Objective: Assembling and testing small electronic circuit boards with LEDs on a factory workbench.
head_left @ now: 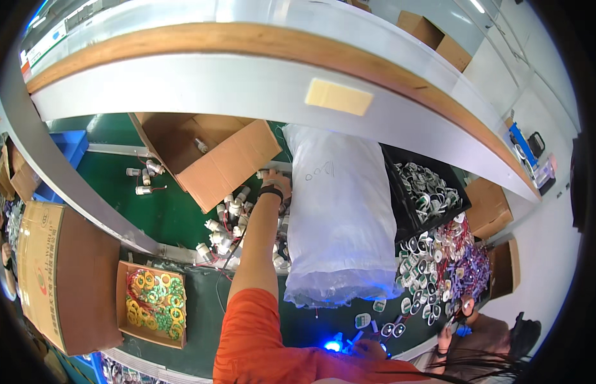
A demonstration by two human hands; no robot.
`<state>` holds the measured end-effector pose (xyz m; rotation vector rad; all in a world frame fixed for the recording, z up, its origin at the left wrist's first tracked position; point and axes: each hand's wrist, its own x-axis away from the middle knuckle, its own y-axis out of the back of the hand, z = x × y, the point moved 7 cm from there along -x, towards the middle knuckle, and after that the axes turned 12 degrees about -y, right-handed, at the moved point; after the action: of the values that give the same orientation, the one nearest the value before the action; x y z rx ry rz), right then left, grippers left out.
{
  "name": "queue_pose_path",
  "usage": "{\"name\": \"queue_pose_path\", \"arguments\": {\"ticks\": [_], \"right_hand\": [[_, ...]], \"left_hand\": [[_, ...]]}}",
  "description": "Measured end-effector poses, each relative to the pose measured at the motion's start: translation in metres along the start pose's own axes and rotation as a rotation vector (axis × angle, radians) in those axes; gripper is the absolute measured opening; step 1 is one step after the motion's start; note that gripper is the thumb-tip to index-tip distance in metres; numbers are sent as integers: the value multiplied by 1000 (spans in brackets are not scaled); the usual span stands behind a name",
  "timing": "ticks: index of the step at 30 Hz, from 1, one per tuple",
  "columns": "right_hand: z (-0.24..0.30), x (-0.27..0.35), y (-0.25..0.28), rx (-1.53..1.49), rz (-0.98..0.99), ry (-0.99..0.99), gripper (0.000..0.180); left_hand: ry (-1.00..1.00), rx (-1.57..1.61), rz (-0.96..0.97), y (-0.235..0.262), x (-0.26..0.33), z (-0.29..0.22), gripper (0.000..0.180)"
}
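Observation:
My left arm, in an orange sleeve with a black band at the wrist, stretches forward over the bench. My left hand [277,183] is closed round a small motor [263,174], a white and silver cylinder, beside the cardboard flap. Under and next to the forearm lies a heap of similar motors [222,238] with thin red wires. To the right of the hand lies a big stuffed white plastic bag [339,217]. Low in the view, my right hand [370,349] is dim and partly hidden, close to a bright blue light [334,345]; its fingers are unclear.
An open cardboard box [234,157] tilts behind the motors. A black crate [410,217] and loose round boards [416,275] lie right of the bag. At left stand a carton [87,281] and a tray rim [123,301]. A shelf beam [215,83] crosses above; a co-worker's hand [444,339] is at lower right.

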<state>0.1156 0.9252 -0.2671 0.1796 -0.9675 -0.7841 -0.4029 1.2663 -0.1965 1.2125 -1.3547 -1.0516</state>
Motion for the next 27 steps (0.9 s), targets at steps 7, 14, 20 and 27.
{"name": "queue_pose_path", "arguments": {"ticks": [7,14,20,27], "right_hand": [[49,5,11,59,-22,-72,26],[62,12,13,76,-128,30,19],[75,17,6,115,-94,-13,20],[64,18,0,-54,-36,-15,19]], "left_hand": [[-324,11,114,-42,5,-28,30],[-537,-56,381,-35,81,-70,48],[-508,15,501,-29,136,-82,41],[-749,-12,13,-26,246,-123,46]]}}
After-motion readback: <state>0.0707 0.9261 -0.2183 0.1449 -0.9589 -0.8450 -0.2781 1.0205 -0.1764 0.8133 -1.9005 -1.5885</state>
